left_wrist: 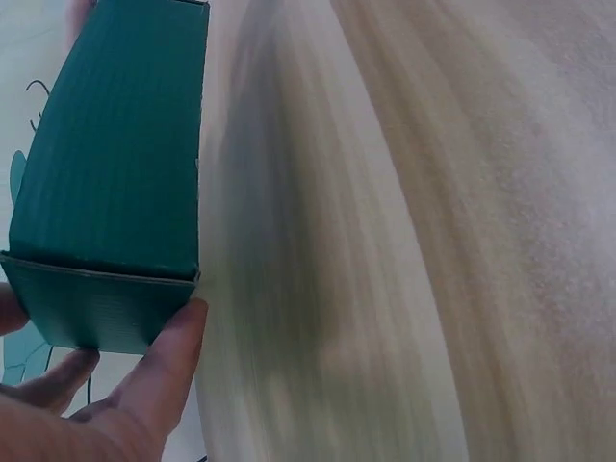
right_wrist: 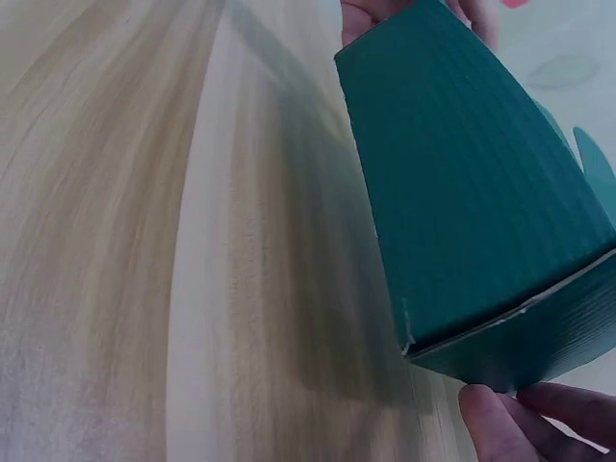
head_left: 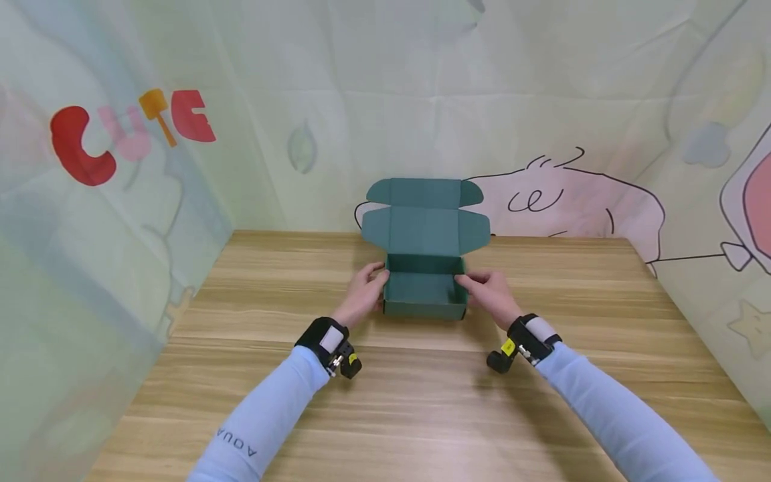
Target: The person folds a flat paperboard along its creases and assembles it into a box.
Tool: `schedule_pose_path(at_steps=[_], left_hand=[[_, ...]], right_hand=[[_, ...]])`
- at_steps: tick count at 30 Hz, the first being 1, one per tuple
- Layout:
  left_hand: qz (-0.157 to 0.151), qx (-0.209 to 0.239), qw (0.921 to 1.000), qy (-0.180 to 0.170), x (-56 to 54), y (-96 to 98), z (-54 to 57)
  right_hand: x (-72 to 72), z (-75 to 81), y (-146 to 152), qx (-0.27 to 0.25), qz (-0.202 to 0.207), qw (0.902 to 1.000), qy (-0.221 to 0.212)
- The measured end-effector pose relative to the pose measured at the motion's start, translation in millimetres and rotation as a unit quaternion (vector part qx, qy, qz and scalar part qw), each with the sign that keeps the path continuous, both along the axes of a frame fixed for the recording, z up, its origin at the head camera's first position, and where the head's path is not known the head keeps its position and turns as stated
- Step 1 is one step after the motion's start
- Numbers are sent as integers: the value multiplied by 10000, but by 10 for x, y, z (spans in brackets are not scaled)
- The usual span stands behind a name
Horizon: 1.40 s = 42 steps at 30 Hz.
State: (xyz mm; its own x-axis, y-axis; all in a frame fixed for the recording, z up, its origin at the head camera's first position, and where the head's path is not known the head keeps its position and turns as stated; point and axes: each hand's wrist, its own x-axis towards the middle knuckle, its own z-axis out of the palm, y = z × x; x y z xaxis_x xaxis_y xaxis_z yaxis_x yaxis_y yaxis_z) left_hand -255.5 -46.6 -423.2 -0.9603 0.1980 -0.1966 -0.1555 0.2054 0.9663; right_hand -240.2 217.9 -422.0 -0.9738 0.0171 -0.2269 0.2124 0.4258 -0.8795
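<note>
Head view, and it's all happening at the green box (head_left: 424,310), sitting toward the far side of the table (head_left: 415,408) with its mouth facing up. Left hand (head_left: 364,289) on one end, right hand (head_left: 492,293) on the other, and there's the relation that counts: the box's long axis runs side to side, squarely between the two. Neither hand is nearer; each has a short end wall. Both grips are closed in, thumbs at the rim and fingers down the outside, pinching the cardboard. Beyond the open mouth, the lid (head_left: 424,231) stands raised at the back, its side flaps spread wide, up against the printed backdrop (head_left: 415,120). Over to the wrist views: the long front wall (left_wrist: 115,144) stretches away from each camera, fingertips tucked against the near end. Is the base touching the wood or just off it? From these angles, cannot tell.
</note>
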Motion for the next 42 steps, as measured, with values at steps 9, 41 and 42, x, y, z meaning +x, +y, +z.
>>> schedule_pose_path(at_steps=[9,41,42], left_hand=[[175,-835,9945,608,33,51,-124],[-245,-1286,9899,537,72,84,-259],[-256,-1289,9900,506,67,85,-261]], right_hand=[[43,-78,-13,585,-25,9982,162],[96,-266,69,1124,14,9928,416],[96,-266,70,1133,17,9927,409]])
